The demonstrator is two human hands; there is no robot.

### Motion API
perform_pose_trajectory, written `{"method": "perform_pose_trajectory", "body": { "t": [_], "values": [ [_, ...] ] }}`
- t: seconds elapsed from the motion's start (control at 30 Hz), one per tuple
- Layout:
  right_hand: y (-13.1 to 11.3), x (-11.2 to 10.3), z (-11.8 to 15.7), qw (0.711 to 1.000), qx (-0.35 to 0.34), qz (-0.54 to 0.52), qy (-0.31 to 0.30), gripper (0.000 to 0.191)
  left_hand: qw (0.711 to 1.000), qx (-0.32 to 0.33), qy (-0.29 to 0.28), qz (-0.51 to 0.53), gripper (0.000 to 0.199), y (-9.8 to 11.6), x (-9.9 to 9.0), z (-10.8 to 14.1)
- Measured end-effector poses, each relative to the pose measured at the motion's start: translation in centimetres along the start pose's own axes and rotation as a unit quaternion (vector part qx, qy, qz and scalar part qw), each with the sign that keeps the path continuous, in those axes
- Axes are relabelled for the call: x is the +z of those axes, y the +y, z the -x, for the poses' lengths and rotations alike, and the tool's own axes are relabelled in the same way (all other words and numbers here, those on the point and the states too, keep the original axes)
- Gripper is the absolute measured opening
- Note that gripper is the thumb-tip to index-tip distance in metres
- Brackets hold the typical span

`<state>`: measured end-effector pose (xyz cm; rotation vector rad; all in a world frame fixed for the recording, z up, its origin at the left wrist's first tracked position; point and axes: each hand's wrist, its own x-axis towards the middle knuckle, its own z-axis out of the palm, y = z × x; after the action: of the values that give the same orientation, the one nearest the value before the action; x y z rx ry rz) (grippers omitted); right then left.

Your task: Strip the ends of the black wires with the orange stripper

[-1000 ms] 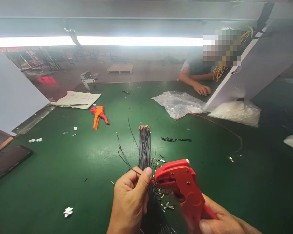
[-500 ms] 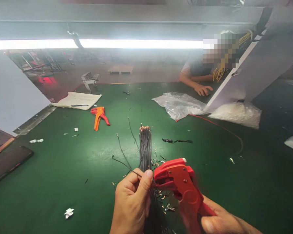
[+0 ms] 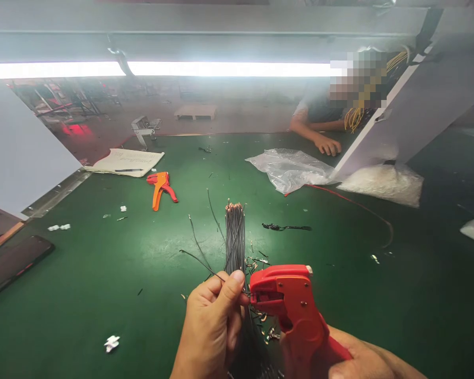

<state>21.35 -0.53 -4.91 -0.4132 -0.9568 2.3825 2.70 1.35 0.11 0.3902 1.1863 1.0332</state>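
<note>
With the left hand (image 3: 215,316), pinching a thin black wire (image 3: 199,259) between thumb and fingers, letting the free end point leftward above the green counter (image 3: 102,284) and partly covering the wire bundle (image 3: 235,237) behind. Probably handling something light and springy, so wanting a hold close to the working end. Farther right, holding the mouth of the red wire stripper (image 3: 305,326) just beside that pinch, probably managing a rigid tool best taken by its handles, and gripping these in the right hand (image 3: 359,358). Compared with half a second ago, holding the tool's head more level.
</note>
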Motion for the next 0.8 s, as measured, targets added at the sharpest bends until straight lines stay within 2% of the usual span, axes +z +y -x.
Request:
{"method": "perform_pose_trajectory", "body": {
  "t": [0.13, 0.27, 0.37, 0.43, 0.5, 0.57, 0.7, 0.8],
  "values": [
    [-0.1, -0.3, 0.4, 1.0, 0.007, 0.009, 0.027, 0.056, 0.999, -0.019, -0.024, 0.01, 0.05, 0.7, 0.0, 0.5],
    [-0.2, -0.8, 0.8, 0.998, -0.034, -0.012, 0.041, 0.042, 0.999, 0.011, -0.028, 0.012, 0.051, 0.6, -0.4, 0.4],
    [-0.7, -1.1, 0.9, 0.993, -0.089, -0.042, 0.059, 0.052, 0.995, 0.082, -0.013, -0.055, 0.056, -0.1, -0.4, 0.4],
    [-1.2, -1.1, 1.0, 0.991, -0.114, -0.017, 0.066, 0.06, 0.985, 0.13, 0.006, -0.114, 0.059, -0.8, -0.2, 0.6],
    [-1.5, -1.1, 1.1, 0.99, -0.124, -0.012, 0.063, 0.063, 0.977, 0.151, 0.026, -0.148, 0.059, -1.4, 0.2, 0.7],
    [-1.5, -1.0, 1.3, 0.993, -0.107, -0.017, 0.057, 0.063, 0.98, 0.145, 0.029, -0.132, 0.058, -2.1, 0.7, 0.7],
    [-1.1, -0.7, 1.6, 0.997, -0.048, 0.011, 0.065, 0.067, 0.994, 0.106, -0.007, -0.024, 0.057, -3.3, 1.2, 0.2],
    [-1.4, 0.4, 1.5, 0.995, -0.023, 0.022, 0.099, 0.063, 0.996, 0.082, -0.008, -0.045, 0.053, -4.0, 0.9, -0.2]
  ]
}}
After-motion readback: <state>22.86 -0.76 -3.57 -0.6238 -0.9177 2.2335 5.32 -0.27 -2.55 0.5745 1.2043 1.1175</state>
